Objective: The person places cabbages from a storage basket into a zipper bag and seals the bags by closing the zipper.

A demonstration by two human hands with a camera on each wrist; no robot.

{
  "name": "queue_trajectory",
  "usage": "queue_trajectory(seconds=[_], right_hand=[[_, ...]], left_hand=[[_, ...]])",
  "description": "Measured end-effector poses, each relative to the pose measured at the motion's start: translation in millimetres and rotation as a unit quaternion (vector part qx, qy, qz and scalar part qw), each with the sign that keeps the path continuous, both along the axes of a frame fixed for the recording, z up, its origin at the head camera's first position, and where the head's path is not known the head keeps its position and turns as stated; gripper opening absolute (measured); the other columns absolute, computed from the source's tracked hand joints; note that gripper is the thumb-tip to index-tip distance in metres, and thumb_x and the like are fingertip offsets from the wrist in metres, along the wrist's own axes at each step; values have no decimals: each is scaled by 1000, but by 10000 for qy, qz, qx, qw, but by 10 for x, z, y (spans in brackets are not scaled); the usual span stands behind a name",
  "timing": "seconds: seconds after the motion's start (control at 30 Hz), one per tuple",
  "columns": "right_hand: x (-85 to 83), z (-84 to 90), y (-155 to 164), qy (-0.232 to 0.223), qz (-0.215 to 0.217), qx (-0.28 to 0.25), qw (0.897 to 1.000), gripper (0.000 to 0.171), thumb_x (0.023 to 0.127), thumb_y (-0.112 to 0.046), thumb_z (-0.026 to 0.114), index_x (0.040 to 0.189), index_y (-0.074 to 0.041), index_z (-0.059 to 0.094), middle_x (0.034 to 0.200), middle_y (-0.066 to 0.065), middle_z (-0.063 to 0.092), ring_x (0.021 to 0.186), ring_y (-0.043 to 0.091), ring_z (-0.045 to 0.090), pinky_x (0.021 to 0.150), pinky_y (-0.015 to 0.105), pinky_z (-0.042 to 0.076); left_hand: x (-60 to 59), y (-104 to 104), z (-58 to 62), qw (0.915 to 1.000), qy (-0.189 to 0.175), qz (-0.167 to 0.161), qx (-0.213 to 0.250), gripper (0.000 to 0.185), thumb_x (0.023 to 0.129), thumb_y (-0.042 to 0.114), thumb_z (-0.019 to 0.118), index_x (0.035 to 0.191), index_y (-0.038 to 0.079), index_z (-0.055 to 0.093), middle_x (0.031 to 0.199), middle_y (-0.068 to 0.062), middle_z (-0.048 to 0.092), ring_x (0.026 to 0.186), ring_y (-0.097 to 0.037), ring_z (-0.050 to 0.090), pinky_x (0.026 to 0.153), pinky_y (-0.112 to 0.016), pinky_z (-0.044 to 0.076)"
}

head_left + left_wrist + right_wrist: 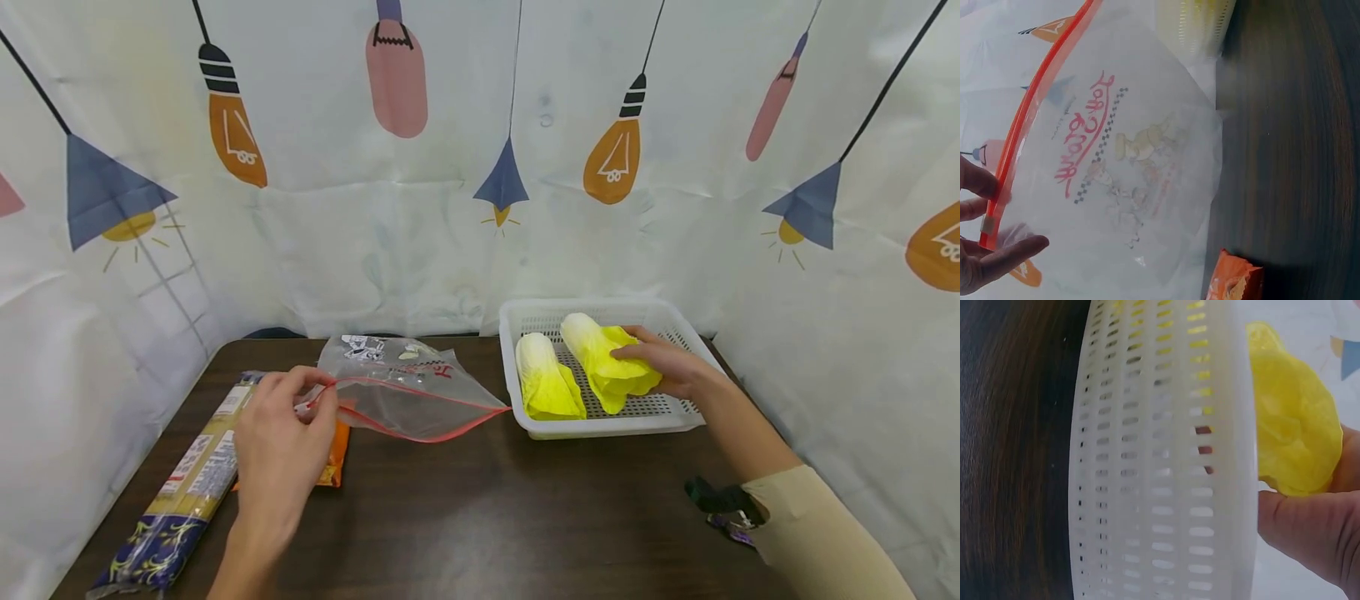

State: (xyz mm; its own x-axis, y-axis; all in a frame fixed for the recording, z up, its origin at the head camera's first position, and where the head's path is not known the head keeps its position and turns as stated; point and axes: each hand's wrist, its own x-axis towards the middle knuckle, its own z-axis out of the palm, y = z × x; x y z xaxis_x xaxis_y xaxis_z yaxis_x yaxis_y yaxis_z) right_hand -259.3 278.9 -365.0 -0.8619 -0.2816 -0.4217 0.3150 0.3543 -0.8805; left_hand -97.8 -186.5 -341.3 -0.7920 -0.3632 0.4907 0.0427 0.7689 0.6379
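My left hand [281, 437] pinches one end of a clear zip bag [420, 408] by its red zip edge, and the bag's mouth gapes toward me. Red lettering and cartoon figures show on the bag in the left wrist view. My right hand [667, 364] grips the leafy end of a yellow napa cabbage [600, 354] over the white basket [600, 427], thumb on the near side. This cabbage lies tilted, its white base pointing away to the left. A second napa cabbage [546, 379] lies in the basket beside it.
A long pack of noodles [187, 483] with a blue end lies at the left, partly behind my left hand. An orange packet [335, 454] sits under the bag. The dark table [510, 517] ends at a lamp-patterned curtain [450, 250].
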Motion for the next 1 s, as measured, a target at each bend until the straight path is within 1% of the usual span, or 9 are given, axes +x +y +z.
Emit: queue_trajectory(seconds=[0.13, 0.2, 0.37, 0.47, 0.57, 0.67, 0.73, 0.87, 1.0], right_hand=[[62, 30, -17, 51, 65, -270, 9996, 73, 107, -29, 58, 165, -22, 14, 144, 19, 41, 113, 29, 59, 95, 45, 58], [88, 40, -28, 35, 83, -418, 9991, 72, 107, -28, 57, 165, -23, 14, 144, 17, 41, 114, 28, 59, 96, 43, 58], [153, 68, -55, 22, 95, -629, 9980, 69, 108, -27, 56, 165, -25, 16, 144, 14, 41, 116, 27, 58, 96, 40, 58], [191, 90, -73, 38, 102, -691, 9976, 70, 108, -28, 57, 165, -26, 17, 144, 12, 42, 115, 26, 59, 96, 38, 58], [239, 111, -98, 59, 114, -826, 9965, 72, 107, -29, 59, 165, -27, 17, 143, 11, 44, 114, 24, 60, 96, 37, 59], [303, 135, -128, 111, 192, -1016, 9946, 70, 107, -27, 58, 164, -26, 19, 142, 10, 44, 112, 23, 61, 95, 36, 59], [358, 154, -155, 129, 264, -1185, 9925, 69, 108, -25, 57, 164, -26, 18, 142, 10, 43, 112, 22, 61, 95, 36, 59], [487, 190, -217, 30, 417, -1692, 9847, 67, 109, -22, 53, 164, -27, 15, 140, 8, 43, 110, 20, 62, 96, 38, 59], [626, 217, -266, -215, 695, -2609, 9626, 54, 112, -18, 45, 159, -27, 21, 133, 4, 51, 110, 17, 64, 97, 38, 59]], left_hand=[[-6, 23, -14, 9997, 226, 39, 50, 9, 94, 14, 71, 99, 9, 77, 98, -12, 67, 82, -31, 69, 71, -29, 53], [-7, 38, -24, 9995, 289, 70, 53, 9, 93, 14, 71, 98, 9, 77, 96, -11, 67, 85, -31, 68, 70, -26, 51], [-25, 76, -54, 9989, 446, 129, 84, 9, 94, 13, 71, 99, 7, 76, 96, -13, 66, 85, -32, 65, 74, -42, 50], [-35, 93, -74, 9982, 562, 138, 176, 9, 94, 13, 69, 99, 8, 76, 97, -13, 66, 82, -33, 65, 74, -46, 48], [-42, 109, -86, 9979, 585, 125, 237, 9, 94, 13, 69, 98, 9, 76, 97, -12, 66, 83, -31, 65, 74, -41, 47], [-52, 128, -98, 9980, 571, 87, 261, 8, 94, 13, 70, 98, 11, 76, 98, -10, 66, 86, -29, 66, 73, -30, 47], [-60, 143, -101, 9977, 614, 44, 272, 7, 94, 11, 70, 97, 10, 76, 97, -10, 66, 87, -29, 66, 75, -30, 46], [-72, 170, -113, 9970, 720, 17, 288, 7, 93, 10, 70, 97, 9, 76, 97, -11, 66, 88, -30, 65, 78, -43, 46], [-81, 204, -138, 9968, 771, 67, 209, 7, 93, 11, 70, 97, 8, 76, 97, -10, 67, 87, -27, 66, 76, -34, 48]])
